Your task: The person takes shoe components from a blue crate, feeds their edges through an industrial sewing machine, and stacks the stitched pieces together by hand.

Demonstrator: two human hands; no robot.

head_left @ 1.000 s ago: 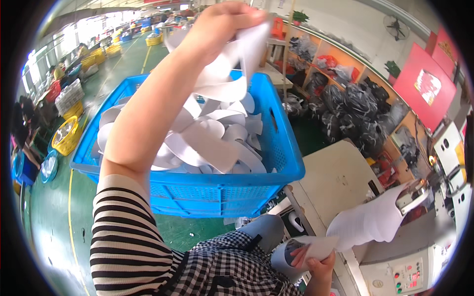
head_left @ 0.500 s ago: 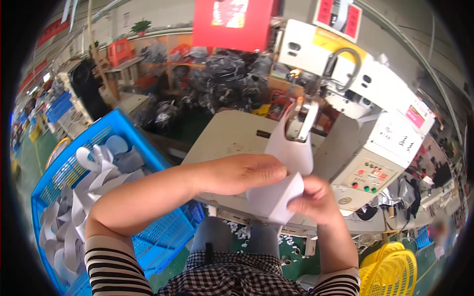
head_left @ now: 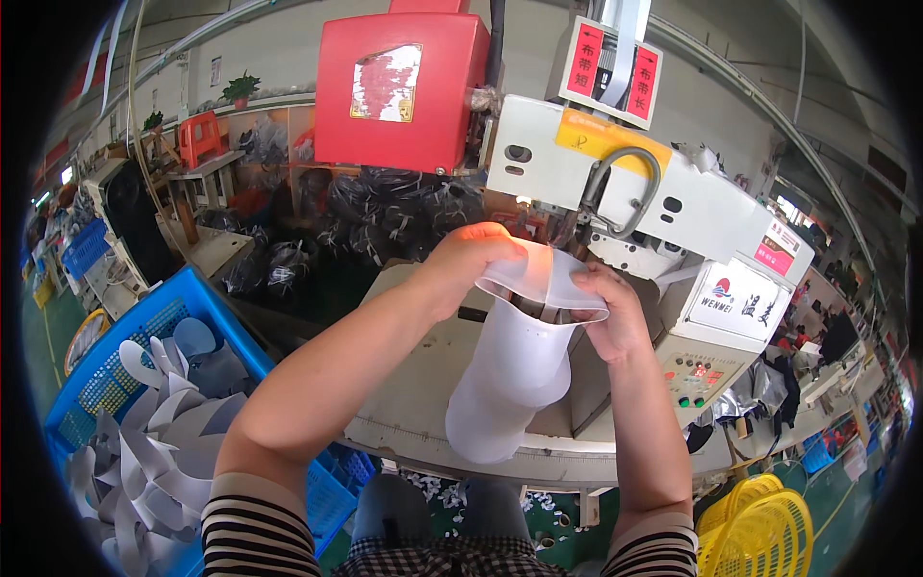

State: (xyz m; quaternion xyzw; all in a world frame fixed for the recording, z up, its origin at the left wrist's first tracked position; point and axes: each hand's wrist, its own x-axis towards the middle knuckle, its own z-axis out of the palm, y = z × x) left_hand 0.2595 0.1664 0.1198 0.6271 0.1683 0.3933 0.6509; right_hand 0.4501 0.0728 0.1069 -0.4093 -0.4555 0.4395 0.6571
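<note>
My left hand (head_left: 471, 262) is closed on the left side of a white, thin, bent band (head_left: 560, 272), thumb on its front. On its right side my right hand (head_left: 617, 313) grips the same band between thumb and fingers. The band sits around the machine's narrow arm, just below the head of the white machine (head_left: 615, 173). Directly beneath hangs a larger white curled piece (head_left: 514, 370), reaching down over the table's front part. Whether the two are joined is hard to make out. An orange glow lights my left fingers and the band.
At the left stands a blue basket (head_left: 236, 322) heaped with white curved strips (head_left: 159, 413). A red box (head_left: 399, 91) hangs above the pale worktable (head_left: 394, 413). The control panel (head_left: 694, 375) is at right, with yellow baskets (head_left: 760, 529) below. Dark bagged goods (head_left: 385, 212) lie behind.
Both hands have moved up and away from me to the machine head. The white band they held folded low in front is now spread around the arm.
</note>
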